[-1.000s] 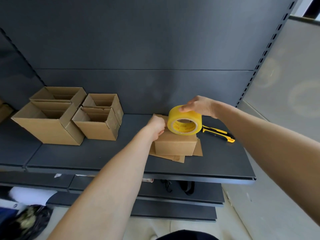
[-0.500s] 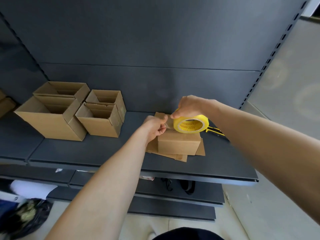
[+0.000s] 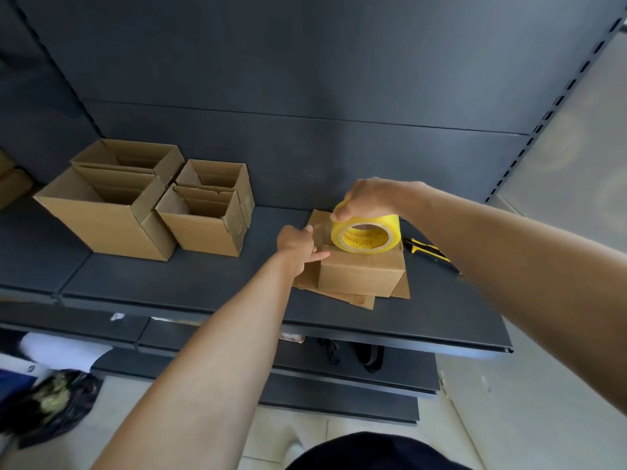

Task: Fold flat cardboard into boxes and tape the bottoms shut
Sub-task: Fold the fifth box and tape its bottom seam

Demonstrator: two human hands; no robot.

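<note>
A small folded cardboard box point(image 3: 361, 274) stands upside down on a stack of flat cardboard sheets point(image 3: 364, 300) on the dark shelf point(image 3: 203, 286). My right hand point(image 3: 368, 198) grips a yellow tape roll point(image 3: 364, 234) from above, its lower edge resting on the box's top. A short clear strip of tape runs from the roll to the left. My left hand point(image 3: 297, 244) pinches that tape end at the box's upper left edge, with one finger lying along the top left corner.
Several finished open boxes point(image 3: 112, 218) stand at the left of the shelf, two large and two small point(image 3: 207, 225). A yellow and black utility knife point(image 3: 429, 251) lies right of the box, partly behind my right forearm. Lower shelves and a dark bag point(image 3: 51, 405) sit below.
The tape roll has tipped upright and come down onto the box top, and a short strip is now pulled out between my hands. My left hand stays at the box's left edge.
</note>
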